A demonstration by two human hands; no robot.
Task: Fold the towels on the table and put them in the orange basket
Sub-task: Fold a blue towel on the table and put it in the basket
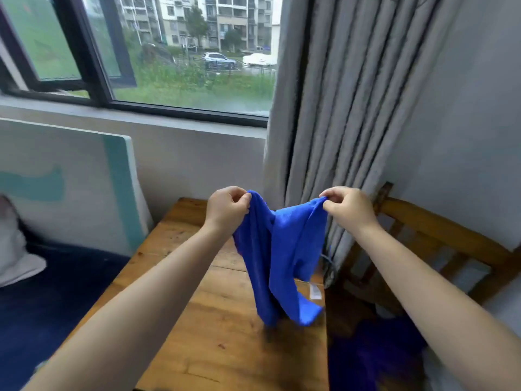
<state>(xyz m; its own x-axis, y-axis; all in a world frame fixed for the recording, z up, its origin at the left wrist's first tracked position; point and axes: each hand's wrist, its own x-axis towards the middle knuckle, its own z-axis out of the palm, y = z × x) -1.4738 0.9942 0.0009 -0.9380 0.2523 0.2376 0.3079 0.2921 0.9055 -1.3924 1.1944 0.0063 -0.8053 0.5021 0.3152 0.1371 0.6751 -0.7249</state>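
A bright blue towel [282, 249] hangs in the air above the wooden table [225, 348]. My left hand [227, 208] pinches its upper left corner, and my right hand [348, 206] pinches its upper right corner. The cloth sags in a fold between them, and its lower end dangles just over the tabletop. A small white label [315, 291] shows at its right edge. The orange basket is not in view.
A grey curtain [338, 122] hangs behind the table, beside a window [169, 52]. On the right stands a wooden chair [437, 244], with dark purple-blue fabric [377, 354] below it. A dark blue seat [42, 306] with a pale cushion [14, 249] lies at left.
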